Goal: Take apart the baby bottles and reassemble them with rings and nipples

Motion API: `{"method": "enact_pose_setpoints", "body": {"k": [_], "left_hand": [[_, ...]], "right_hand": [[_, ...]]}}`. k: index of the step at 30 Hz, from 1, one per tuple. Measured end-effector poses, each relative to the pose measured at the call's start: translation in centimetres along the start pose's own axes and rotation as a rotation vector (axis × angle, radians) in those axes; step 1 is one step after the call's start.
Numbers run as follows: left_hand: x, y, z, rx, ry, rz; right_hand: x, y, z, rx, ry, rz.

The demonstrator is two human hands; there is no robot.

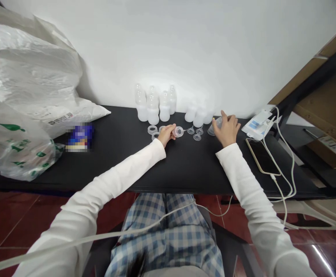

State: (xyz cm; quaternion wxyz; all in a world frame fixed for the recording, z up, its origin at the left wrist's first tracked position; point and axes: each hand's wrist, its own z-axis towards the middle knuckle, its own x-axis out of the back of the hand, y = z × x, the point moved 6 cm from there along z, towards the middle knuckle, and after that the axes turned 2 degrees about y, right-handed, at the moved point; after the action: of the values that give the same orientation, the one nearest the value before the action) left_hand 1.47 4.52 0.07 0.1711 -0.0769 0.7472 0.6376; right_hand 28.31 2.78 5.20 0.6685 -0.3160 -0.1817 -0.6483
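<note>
Head view: the left hand [167, 134] pinches a round bottle part [178, 131] between thumb and fingers, while the right hand [227, 129] spreads over a clear cap [211, 129], and I cannot tell whether it grips it. Clear teats [197, 137] lie just right of the left grip and pale rings [152, 126] just left, all on a black table [191, 165]. Beyond that grip, capped bottles [153, 111] stand to the left and white bottles [198, 119] to the right, near the white wall [185, 46].
</note>
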Motion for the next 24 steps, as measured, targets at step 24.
{"method": "enact_pose_setpoints", "body": {"k": [24], "left_hand": [[-1.3, 0.3, 0.0, -0.351, -0.297, 0.215]], "right_hand": [[0.8, -9.2, -4.3, 0.431, -0.199, 0.720]]}}
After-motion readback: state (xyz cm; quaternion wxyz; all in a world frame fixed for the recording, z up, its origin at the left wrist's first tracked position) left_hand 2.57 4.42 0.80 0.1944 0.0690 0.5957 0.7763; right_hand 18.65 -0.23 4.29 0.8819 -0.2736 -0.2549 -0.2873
